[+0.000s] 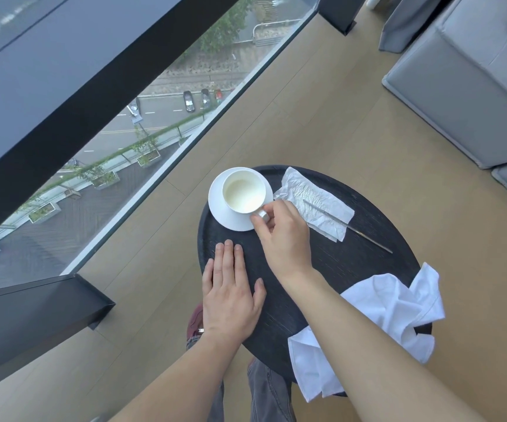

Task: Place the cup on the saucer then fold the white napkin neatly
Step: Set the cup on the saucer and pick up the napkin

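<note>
A white cup (242, 191) stands upright on a white saucer (224, 213) at the far left of a round black table (352, 260). My right hand (282, 236) pinches the cup's handle between thumb and fingers. My left hand (230, 287) lies flat, palm down, on the table's near left edge, holding nothing. A crumpled white cloth napkin (395, 309) drapes over the table's near right edge, partly hidden by my right forearm.
A creased paper napkin (313, 196) lies right of the saucer with a thin metal stick (355, 229) across it. A floor-to-ceiling window (142, 141) is on the left. A grey sofa (471, 86) stands at the far right on the wooden floor.
</note>
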A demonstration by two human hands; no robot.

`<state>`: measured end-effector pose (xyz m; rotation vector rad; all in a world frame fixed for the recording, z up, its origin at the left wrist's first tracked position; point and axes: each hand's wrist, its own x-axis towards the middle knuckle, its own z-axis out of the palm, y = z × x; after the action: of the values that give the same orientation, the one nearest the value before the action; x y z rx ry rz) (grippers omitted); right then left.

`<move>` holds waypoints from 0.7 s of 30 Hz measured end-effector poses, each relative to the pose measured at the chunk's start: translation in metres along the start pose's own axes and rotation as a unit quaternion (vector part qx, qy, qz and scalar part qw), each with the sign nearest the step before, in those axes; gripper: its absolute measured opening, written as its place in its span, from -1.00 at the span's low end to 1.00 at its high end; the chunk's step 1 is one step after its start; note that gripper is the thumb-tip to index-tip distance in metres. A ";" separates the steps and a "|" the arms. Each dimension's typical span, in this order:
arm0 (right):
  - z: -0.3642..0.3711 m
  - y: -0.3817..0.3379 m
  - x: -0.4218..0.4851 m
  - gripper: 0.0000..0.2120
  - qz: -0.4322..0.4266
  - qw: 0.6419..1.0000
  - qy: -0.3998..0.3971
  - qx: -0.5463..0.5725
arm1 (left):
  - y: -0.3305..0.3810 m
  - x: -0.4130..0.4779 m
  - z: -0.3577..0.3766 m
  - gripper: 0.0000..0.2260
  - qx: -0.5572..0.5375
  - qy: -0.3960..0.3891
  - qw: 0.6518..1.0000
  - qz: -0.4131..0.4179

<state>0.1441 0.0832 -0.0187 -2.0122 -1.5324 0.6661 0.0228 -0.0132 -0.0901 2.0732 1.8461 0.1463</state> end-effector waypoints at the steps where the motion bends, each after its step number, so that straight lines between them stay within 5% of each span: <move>1: -0.002 0.000 -0.001 -0.83 0.003 1.000 -0.007 -0.001 | 0.000 0.000 0.000 -0.33 -0.003 0.000 1.000 0.002; 6: -0.031 0.013 -0.027 -0.75 -0.004 1.000 0.000 -0.031 | 0.002 0.000 -0.007 -0.32 -0.022 -0.022 1.000 -0.003; 12: -0.107 0.067 -0.108 -0.91 0.045 0.993 0.071 -0.083 | 0.001 -0.012 -0.025 -0.37 -0.100 -0.050 0.993 0.043; 18: -0.140 0.099 -0.205 -0.88 0.137 0.986 0.055 -0.079 | 0.031 -0.051 -0.039 -0.38 -0.228 -0.227 0.927 0.192; 21: -0.131 0.107 -0.232 -0.89 0.167 0.980 0.047 -0.093 | 0.048 -0.058 -0.038 -0.38 -0.243 -0.248 0.910 0.228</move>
<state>0.2511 -0.1796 0.0237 -2.4372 -1.2532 0.5596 0.0480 -0.0666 -0.0296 1.9059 0.8967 0.1577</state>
